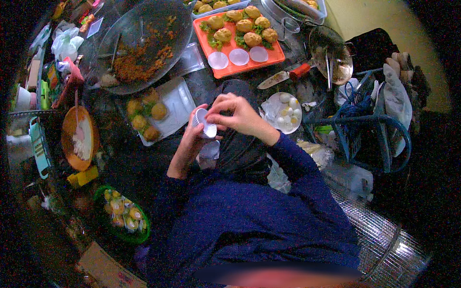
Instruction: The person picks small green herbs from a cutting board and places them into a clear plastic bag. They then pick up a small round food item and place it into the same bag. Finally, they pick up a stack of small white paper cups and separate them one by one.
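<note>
My left hand [189, 142] is closed around a small white fluted paper cup [209, 128], held with its opening tilted up. Over its rim, my right hand [236, 113] pinches at the cup's edge with thumb and fingers. Whether the cup is one or a nested stack, I cannot tell. Beyond my hands, an orange tray [216, 73] bears several golden round buns [252, 39] on green leaves, with 3 white paper cups [239, 57] along its near edge. Left of my hands, a pale tray [176, 109] holds several more buns [150, 134].
A large pan [185, 14] of orange crumbly filling is at the far left. A knife [273, 80] with a red handle lies near a plate of eggs [287, 126]. A blue basket [379, 118] stands right; a green basket [145, 234] of wrapped pieces sits lower left.
</note>
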{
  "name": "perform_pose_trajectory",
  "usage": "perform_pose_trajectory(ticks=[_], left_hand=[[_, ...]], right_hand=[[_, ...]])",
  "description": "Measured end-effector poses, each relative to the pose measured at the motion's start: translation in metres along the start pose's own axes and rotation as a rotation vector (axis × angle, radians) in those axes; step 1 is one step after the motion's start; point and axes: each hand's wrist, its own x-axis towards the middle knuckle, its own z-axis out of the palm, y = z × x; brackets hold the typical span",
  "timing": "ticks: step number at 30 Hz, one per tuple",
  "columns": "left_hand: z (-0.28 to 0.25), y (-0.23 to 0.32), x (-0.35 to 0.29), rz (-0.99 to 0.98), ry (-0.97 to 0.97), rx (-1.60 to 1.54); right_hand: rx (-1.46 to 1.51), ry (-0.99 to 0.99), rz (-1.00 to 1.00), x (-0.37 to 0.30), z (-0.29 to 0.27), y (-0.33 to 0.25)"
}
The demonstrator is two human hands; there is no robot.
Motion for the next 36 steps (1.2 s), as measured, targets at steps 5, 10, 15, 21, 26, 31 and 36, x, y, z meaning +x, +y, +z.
perform_pose_trajectory(ticks=[5, 10, 15, 21, 26, 31, 36], left_hand=[[0.016, 0.01, -0.009, -0.056, 0.016, -0.006], [0.03, 0.021, -0.02, 0.016, -0.035, 0.009], [0.033, 0.024, -0.023, -0.008, -0.02, -0.055], [0.027, 0.017, -0.019, 0.05, -0.111, -0.099], [0.026, 0.017, -0.022, -0.004, -0.04, -0.099], [0.031, 0.021, -0.024, 0.026, -0.045, 0.058], [0.026, 0.019, -0.019, 0.007, -0.037, -0.079]], right_hand=[[0.131, -0.072, -0.07, 0.005, 0.016, -0.017], [0.206, -0.189, -0.017, 0.01, 0.011, -0.02], [0.296, -0.274, 0.097, 0.011, 0.008, -0.029], [0.239, -0.286, 0.113, 0.012, 0.005, -0.032], [0.197, -0.287, 0.056, 0.014, 0.006, -0.03], [0.199, -0.279, 0.046, 0.015, 0.006, -0.029], [0.218, -0.298, 0.076, 0.015, 0.005, -0.027]])
